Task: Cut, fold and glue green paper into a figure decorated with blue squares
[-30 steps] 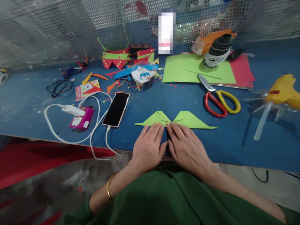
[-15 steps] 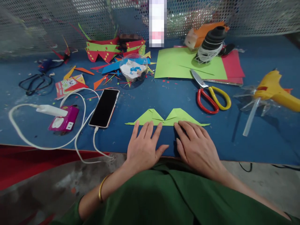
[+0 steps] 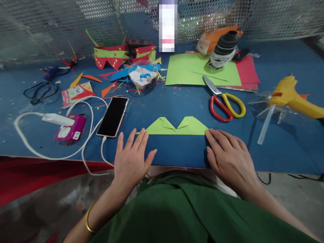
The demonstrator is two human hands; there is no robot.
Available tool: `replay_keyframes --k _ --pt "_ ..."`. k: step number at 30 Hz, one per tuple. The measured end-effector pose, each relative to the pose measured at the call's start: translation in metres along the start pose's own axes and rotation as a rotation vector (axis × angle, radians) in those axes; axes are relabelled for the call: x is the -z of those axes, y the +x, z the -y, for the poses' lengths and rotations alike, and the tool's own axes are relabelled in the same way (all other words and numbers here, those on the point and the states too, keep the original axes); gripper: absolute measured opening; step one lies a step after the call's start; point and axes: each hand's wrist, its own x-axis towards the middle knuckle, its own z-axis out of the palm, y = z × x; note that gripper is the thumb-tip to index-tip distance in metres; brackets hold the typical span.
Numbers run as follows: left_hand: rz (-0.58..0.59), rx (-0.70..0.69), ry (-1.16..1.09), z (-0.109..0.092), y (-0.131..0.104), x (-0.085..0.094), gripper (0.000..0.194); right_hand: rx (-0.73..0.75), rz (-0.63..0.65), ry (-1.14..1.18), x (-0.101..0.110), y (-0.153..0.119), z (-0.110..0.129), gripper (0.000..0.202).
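Observation:
A folded lime-green paper (image 3: pixel 177 128) lies flat near the table's front edge, with two peaks and a V-shaped notch between them. My left hand (image 3: pixel 133 158) rests at its left end, fingertips on the paper, fingers spread and thumb apart. At the right end, my right hand (image 3: pixel 229 157) touches the paper with its fingertips; the fingers lie stretched out on the table and hide that tip. Neither hand grips anything.
Red-and-yellow scissors (image 3: pixel 220 101) and a yellow glue gun (image 3: pixel 288 94) lie to the right. Green sheets (image 3: pixel 187 69) are behind. A phone (image 3: pixel 113 116), its white cable and a purple power adapter (image 3: pixel 73 127) sit left. Paper scraps surround a round dish (image 3: pixel 143 76).
My hands have moved apart along the paper, the left one leftward and the right one rightward, from near the middle to the two ends. More of the lower folded edge now shows.

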Motion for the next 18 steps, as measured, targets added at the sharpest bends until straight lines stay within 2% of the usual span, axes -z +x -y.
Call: replay_keyframes --k 5,7,10,12,14,16,18 --pt "-0.034 0.003 -0.002 0.000 -0.001 -0.003 0.055 -0.001 -0.029 0.004 -0.003 0.001 0.001 0.041" --pt "-0.089 -0.008 -0.005 0.000 0.002 -0.004 0.050 -0.004 -0.036 -0.005 -0.005 0.001 0.000 0.041" --pt "-0.233 -0.064 -0.046 -0.003 0.018 -0.003 0.037 0.003 -0.060 -0.009 -0.007 0.004 -0.001 0.039" --pt "-0.252 -0.123 -0.133 -0.008 0.038 -0.001 0.032 0.012 -0.080 -0.003 -0.007 0.007 -0.003 0.036" --pt "-0.115 -0.172 -0.231 -0.013 0.062 0.000 0.029 0.011 -0.091 0.014 -0.007 0.010 -0.005 0.034" --pt "0.085 -0.209 -0.272 -0.015 0.088 0.000 0.036 0.001 -0.094 0.036 -0.006 0.014 -0.005 0.031" --pt "0.217 -0.216 -0.287 -0.015 0.110 0.000 0.042 -0.015 -0.098 0.054 -0.007 0.016 -0.004 0.029"
